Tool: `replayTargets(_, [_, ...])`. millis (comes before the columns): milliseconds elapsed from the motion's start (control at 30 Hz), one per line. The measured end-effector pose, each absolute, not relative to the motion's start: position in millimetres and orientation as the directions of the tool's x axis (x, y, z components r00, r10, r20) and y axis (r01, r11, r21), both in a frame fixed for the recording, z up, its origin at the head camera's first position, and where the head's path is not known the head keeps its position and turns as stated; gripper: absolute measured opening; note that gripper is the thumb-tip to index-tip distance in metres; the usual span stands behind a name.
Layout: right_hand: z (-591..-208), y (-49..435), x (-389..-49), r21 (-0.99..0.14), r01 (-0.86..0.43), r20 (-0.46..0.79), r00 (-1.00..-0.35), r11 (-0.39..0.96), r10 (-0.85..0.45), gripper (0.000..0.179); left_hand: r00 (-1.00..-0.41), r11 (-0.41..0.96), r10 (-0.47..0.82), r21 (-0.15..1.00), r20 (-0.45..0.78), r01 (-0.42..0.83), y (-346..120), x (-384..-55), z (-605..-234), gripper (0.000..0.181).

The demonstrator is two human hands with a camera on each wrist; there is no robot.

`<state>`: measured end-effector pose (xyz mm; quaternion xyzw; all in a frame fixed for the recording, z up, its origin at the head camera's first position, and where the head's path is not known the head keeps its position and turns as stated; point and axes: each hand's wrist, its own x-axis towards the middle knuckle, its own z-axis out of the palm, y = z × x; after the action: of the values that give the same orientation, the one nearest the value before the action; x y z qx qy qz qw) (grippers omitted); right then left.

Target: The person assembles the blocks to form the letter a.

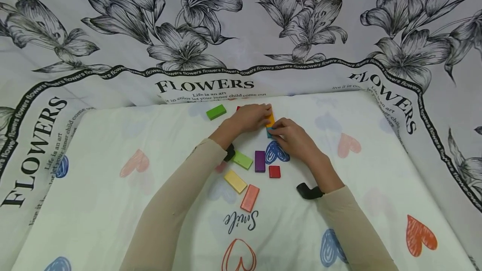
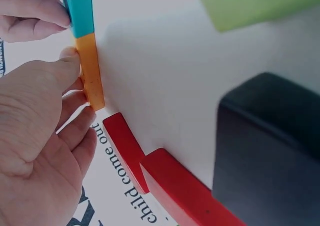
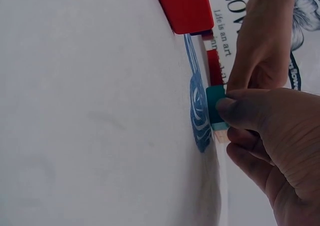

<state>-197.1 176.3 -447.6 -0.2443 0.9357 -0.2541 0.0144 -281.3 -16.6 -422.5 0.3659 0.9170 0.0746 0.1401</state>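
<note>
Right hand (image 1: 296,139) pinching teal block (image 2: 82,11), left hand (image 1: 248,118) apparently gripping orange block (image 2: 90,68), block ends touching

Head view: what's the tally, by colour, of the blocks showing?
Orange block: 1
Teal block: 1
Green block: 1
Lime-green block: 1
Purple block: 1
Yellow block: 1
Coral block: 1
Red blocks: 2, one mostly hidden behind the left hand
Total: 9 showing; the left hand may cover more.
</note>
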Motion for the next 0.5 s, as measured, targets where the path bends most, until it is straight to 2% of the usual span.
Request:
replayTargets(167, [-448.4, 175.6, -196.3, -0.487, -0.423, 0.065, -0.89, 0.764, -0.451, 0.029, -0.696, 0.722, 0.691, 0.24, -0.195, 0.649, -17.4, -279.5, -425.5, 0.038])
replayTargets(500, [-430.0, 180.4, -207.4, -0.554, -0.312, -0.018, -0.923, 0.772, -0.385, 0.032, -0.693, 0.709, 0.701, 0.267, -0.169, 0.652, -17.2, -281.9, -424.7, 0.028])
